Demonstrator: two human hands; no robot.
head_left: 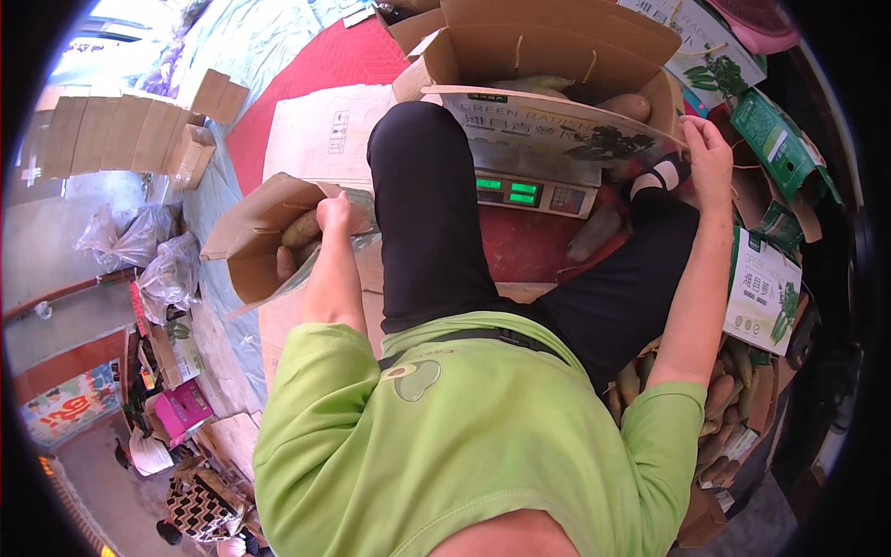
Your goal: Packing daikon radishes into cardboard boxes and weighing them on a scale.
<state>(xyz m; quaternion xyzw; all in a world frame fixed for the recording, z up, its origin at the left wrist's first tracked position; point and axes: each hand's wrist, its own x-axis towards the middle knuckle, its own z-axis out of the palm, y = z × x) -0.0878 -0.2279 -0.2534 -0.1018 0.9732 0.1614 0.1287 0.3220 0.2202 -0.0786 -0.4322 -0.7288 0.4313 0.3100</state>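
My left hand (334,215) is closed on the near edge of a small open cardboard box (243,234). Inside that box lie a few long radishes (302,229). On the other side, my right hand (708,158) pinches the right corner of a larger open cardboard box (557,121), whose printed front panel faces me. More radishes (629,106) show inside it, partly hidden by the panel. This larger box rests on a digital scale (534,192) with lit green displays.
One loose radish (595,232) lies on the red floor covering by the scale. Piled radishes (719,408) fill the area beside my right arm, next to a white printed carton (763,292). At far left stand folded cardboard boxes (111,133) and plastic bags (139,237).
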